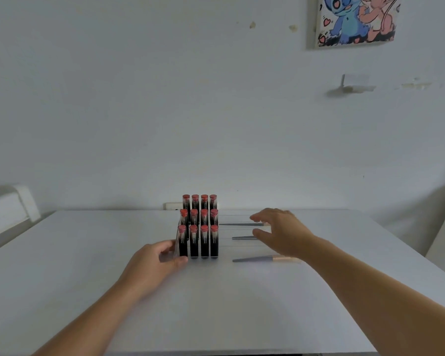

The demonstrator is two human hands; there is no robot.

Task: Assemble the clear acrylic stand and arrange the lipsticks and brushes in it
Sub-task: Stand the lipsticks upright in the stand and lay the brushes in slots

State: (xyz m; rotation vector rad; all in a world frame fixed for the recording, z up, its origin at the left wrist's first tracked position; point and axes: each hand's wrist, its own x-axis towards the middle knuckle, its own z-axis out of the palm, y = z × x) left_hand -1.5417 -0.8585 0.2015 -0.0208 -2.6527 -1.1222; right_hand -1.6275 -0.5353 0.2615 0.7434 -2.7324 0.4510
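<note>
A pale wall (165,98) backs a white table (216,304). The clear acrylic stand (231,228) sits at the table's far centre, assembled as far as can be judged. Twelve lipsticks (199,227) stand upright in three stepped rows on its left side. Three brushes (265,259) lie across the tiers to the right. The left hand (154,263) grips the stand's left edge; the right hand (280,232) hovers spread over the brushes, clasping nothing visible. Only final adjustment appears to remain.
</note>
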